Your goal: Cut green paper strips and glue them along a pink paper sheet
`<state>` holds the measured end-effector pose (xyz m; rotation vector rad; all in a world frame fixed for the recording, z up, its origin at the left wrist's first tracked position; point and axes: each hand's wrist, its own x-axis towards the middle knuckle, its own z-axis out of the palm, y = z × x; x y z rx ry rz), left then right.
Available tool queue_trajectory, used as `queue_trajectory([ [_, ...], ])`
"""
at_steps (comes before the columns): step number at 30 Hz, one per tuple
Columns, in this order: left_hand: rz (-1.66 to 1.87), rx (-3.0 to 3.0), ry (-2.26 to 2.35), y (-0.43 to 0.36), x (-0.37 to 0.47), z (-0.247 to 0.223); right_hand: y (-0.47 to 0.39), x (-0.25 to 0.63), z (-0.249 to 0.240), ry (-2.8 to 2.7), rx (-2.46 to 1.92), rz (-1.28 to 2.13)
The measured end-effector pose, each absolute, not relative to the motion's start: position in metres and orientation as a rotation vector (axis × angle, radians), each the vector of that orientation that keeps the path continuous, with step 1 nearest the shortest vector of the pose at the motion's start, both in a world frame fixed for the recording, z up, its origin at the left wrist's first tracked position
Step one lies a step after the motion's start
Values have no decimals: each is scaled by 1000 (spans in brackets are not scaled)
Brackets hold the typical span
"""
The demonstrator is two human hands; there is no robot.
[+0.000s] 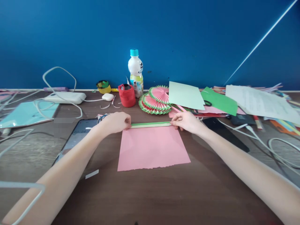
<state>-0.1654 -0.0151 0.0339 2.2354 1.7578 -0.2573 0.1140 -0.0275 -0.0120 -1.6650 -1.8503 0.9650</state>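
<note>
A sheet of pink paper (153, 150) lies flat on the brown table, its near edge rough and torn. Along its far edge runs a narrow green and pale paper strip (150, 125). My left hand (118, 121) pinches the strip's left end, fingers curled. At the right end, my right hand (186, 122) holds the strip between thumb and fingers. Just beyond them rest pink paper fans (156, 101) with green pleated edges. Whether the strip is attached to the pink sheet, I cannot tell.
Behind stand a bottle (136, 73) and a red roll (127, 95). A tablet (77, 137) lies under my left forearm, a black phone (225, 134) by my right. Loose papers (262, 101) and white cables (278, 156) spread rightward. A white power bank (65, 97) sits far left.
</note>
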Motion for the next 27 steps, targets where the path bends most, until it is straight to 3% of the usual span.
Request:
queue_trajectory([
  [27, -178, 2229, 1650, -5, -181, 29, -28, 108, -12, -1849, -1797, 876],
])
